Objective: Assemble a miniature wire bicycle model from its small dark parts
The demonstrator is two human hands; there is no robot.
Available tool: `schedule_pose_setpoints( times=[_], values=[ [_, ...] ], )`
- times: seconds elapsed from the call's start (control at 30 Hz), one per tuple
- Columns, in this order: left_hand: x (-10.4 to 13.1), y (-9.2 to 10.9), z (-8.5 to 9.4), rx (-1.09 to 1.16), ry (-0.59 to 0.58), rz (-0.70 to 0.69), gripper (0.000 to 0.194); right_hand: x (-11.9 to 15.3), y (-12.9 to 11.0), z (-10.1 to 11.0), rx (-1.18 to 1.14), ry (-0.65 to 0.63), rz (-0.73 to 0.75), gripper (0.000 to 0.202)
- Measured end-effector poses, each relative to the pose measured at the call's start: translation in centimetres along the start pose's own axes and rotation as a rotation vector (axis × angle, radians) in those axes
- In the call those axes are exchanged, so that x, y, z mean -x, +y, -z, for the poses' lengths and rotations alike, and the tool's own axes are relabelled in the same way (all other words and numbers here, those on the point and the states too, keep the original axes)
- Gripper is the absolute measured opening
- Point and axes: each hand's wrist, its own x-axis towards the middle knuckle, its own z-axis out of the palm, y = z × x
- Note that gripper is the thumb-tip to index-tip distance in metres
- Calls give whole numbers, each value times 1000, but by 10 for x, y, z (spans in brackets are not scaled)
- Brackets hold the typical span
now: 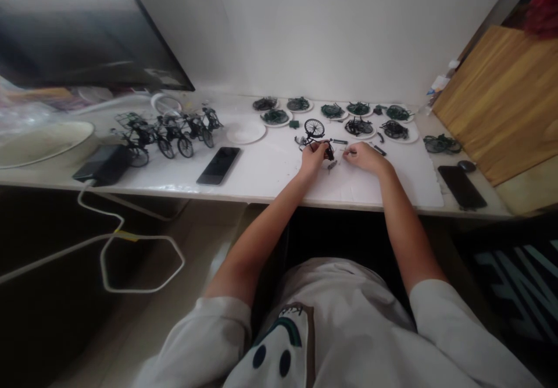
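Note:
My left hand [314, 158] is closed around a partly built model bicycle [314, 128], whose spoked wheel points up and away from me. Just to its right, my right hand [364, 156] is pinched, with fingertips together close to the bicycle; whatever they hold is too small to name. A small grey part [332, 165] lies on the white sheet between the hands. Dark slim pieces [378, 149] rest beyond my right hand. Several plates of dark bicycle parts [358, 127] stand behind the hands.
Finished-looking model bicycles [163, 135] stand in a group at the left. A phone [219, 165], a white plate [245, 130] and a black power adapter [103, 164] lie nearby. Another dark phone [462, 186] is at the right, before a wooden board [501, 103].

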Motion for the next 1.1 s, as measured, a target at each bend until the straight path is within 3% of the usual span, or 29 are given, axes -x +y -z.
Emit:
schedule_pose_setpoints(
  times=[0.17, 0.37, 0.6, 0.73, 0.93, 1.1],
  values=[
    [-3, -4, 2, -22, -9, -28, 8, -1, -13, 0, -239, 107, 78, 38],
    [-6, -8, 4, -87, -79, 4, 17, -2, -26, -3, -273, 312, 69, 52],
    [-5, -11, 5, -135, -192, -14, 26, -2, -28, -10, -241, 230, 184, 58],
    [-3, -8, 4, -132, -175, 3, 25, -4, -26, -14, -204, 211, 255, 50],
    [-3, -7, 4, -125, -175, 7, 25, -2, -29, -13, -148, 188, 239, 37],
    [-5, -10, 6, -151, -193, -13, 30, 0, -31, -13, -152, 160, 257, 40]
  ],
)
